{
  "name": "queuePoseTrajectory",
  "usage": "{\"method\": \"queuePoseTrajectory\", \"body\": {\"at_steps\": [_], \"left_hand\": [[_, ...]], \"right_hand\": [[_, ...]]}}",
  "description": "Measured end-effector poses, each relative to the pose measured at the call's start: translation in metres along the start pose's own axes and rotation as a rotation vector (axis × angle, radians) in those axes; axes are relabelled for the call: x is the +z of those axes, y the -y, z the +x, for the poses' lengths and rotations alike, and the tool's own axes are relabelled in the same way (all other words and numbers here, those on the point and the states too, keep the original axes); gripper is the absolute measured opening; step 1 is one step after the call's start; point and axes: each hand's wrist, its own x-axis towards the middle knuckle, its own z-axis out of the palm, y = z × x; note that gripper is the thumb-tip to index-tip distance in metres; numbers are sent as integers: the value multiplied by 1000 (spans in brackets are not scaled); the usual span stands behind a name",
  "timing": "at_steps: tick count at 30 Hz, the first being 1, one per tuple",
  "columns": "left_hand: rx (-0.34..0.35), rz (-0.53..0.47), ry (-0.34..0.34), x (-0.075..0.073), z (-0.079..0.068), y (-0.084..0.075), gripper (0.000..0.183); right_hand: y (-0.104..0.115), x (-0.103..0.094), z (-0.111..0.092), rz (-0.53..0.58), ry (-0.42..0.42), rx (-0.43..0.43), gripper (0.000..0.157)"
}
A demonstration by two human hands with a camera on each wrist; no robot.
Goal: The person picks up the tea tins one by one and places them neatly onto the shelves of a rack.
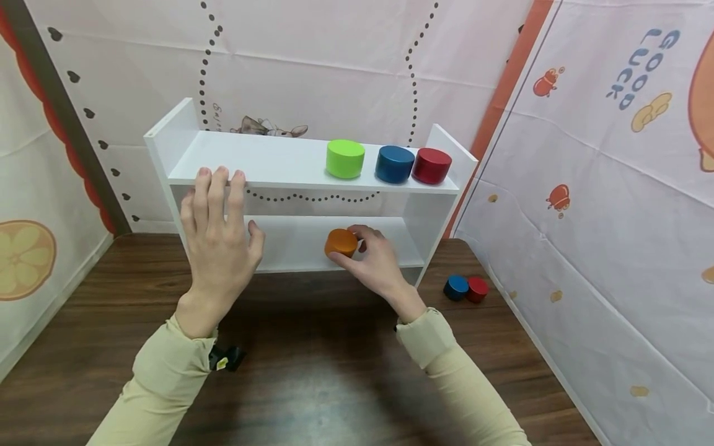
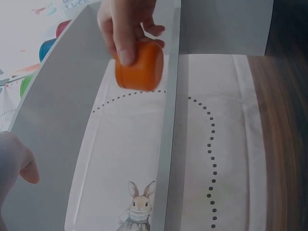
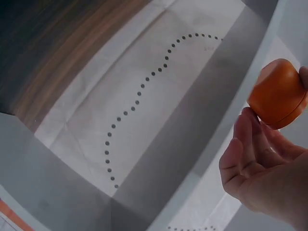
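Note:
My right hand [image 1: 375, 261] pinches a short orange cylinder [image 1: 341, 241] between thumb and fingers, over the lower board [image 1: 290, 241] of a white two-level shelf. The left wrist view shows the thumb lying along the side of the orange cylinder [image 2: 139, 67]. Fingers straight and spread, my left hand [image 1: 216, 232] is raised at the left part of the upper board [image 1: 256, 155], its fingertips overlapping the front edge. On the right of that upper board stand a lime green cylinder [image 1: 345, 160], a blue cylinder [image 1: 395, 165] and a red cylinder [image 1: 432, 166], the last two side by side.
A smaller-looking blue cylinder [image 1: 456, 288] and red cylinder [image 1: 477, 289] stand together on the dark wooden table [image 1: 312, 371], right of the shelf. Upright side panels [image 1: 173, 139] bound the shelf. Printed cloth [image 1: 586, 186] hangs behind and on both sides.

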Motion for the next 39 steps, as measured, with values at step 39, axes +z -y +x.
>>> {"method": "queuePoseTrajectory", "body": {"at_steps": [39], "left_hand": [[-13, -2, 5, 1, 0, 0, 68]], "right_hand": [[-221, -56, -104, -399, -28, 792, 66]]}}
